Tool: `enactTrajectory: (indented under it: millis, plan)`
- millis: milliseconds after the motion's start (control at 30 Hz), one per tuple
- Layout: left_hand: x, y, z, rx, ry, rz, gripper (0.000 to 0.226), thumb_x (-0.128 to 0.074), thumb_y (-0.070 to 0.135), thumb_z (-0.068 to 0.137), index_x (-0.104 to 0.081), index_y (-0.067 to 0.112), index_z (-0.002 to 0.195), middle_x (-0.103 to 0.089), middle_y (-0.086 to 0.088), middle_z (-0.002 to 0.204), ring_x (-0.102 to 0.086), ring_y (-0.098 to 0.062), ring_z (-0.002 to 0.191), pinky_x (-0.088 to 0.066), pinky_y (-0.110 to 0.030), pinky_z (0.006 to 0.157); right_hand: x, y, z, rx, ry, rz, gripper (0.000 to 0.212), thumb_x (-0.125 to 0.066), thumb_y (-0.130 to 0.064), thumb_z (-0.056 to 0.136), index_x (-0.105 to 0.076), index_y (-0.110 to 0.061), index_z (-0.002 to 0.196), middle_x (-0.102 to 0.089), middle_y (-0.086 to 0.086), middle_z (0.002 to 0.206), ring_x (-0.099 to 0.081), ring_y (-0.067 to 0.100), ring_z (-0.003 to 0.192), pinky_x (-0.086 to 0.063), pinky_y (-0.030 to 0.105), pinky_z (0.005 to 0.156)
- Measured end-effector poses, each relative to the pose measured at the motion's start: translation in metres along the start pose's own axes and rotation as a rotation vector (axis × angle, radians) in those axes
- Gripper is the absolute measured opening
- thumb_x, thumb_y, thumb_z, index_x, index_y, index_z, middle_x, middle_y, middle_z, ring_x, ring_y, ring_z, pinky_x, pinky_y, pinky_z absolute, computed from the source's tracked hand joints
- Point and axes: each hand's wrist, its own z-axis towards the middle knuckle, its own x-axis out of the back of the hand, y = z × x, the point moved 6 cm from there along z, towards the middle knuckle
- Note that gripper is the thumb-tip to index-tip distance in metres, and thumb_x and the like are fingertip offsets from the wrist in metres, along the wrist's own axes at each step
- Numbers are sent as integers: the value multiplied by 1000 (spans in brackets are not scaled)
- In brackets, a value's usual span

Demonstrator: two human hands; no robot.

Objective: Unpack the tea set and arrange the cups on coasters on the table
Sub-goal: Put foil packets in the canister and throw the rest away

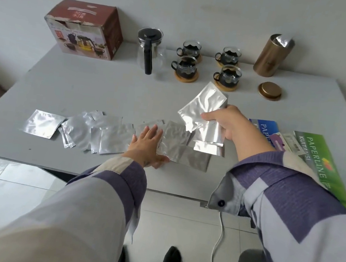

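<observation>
The right hand's fingers vanish behind foil pouches; the green booklet lies partly under the right sleeve.

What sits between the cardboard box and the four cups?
In the head view, only the glass teapot stands between the cardboard box and the four cups on their coasters; the rest of that stretch is bare table.

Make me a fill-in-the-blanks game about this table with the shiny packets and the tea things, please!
1. Each glass cup stands on a round wooden ____.
2. The number of cups on the table is ____.
3. The right hand holds a bunch of silver ____.
4. The gold lid lies on the table in front of the tall gold ____.

Missing words: coaster; four; packets; canister
</observation>
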Motion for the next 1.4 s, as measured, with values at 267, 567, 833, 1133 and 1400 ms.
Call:
enactTrajectory:
  millis: [267, 567, 833, 1133, 1400]
  plan:
    - [4, -20, -7, 0, 19, 47, 118, -55, 74, 72, 14, 16, 148, 17, 4, 157, 20, -21, 143, 5, -53, 115, -57, 61, 3, 89, 131, -559, 80, -84, -32, 59, -39, -24, 126, -44, 4, 131, -44, 27, 116, -42, 40, 95]
    - [-3, -42, -15, -34, 8, 121, 112, -33, 82, 73, 20, 16, 146, 24, 3, 155, 21, -21, 143, 3, -51, 117, -84, 82, -11, -186, 308, -751, 95, -78, -57, 58, -25, -27, 130, -26, 8, 136, -32, 35, 123, -38, 47, 90]
    - [-5, -50, -15, -131, 69, 130, 102, -26, 76, 82, 19, 10, 146, 21, -4, 156, 21, -22, 143, 4, -46, 118, -131, 72, -9, -211, 245, -489, 79, -82, -41, 64, -47, -9, 127, -59, 9, 122, -61, 27, 108, -50, 32, 81]
    - [10, -68, -14, -245, 69, -103, 98, -51, 60, 85, 3, 11, 150, 5, -1, 159, 9, -16, 145, 2, -35, 118, -152, 67, -18, -199, 337, -294, 41, -80, -18, 68, -61, -5, 103, -69, 11, 100, -67, 28, 87, -51, 30, 68]
    - [73, -189, -27, 135, 268, -27, 73, -34, 55, 94, -8, 17, 150, -4, -4, 159, 4, -24, 146, -3, -47, 118, -138, 7, -24, 11, 324, -174, 50, -79, -13, 69, -58, -7, 114, -65, 9, 111, -63, 26, 94, -52, 31, 80]
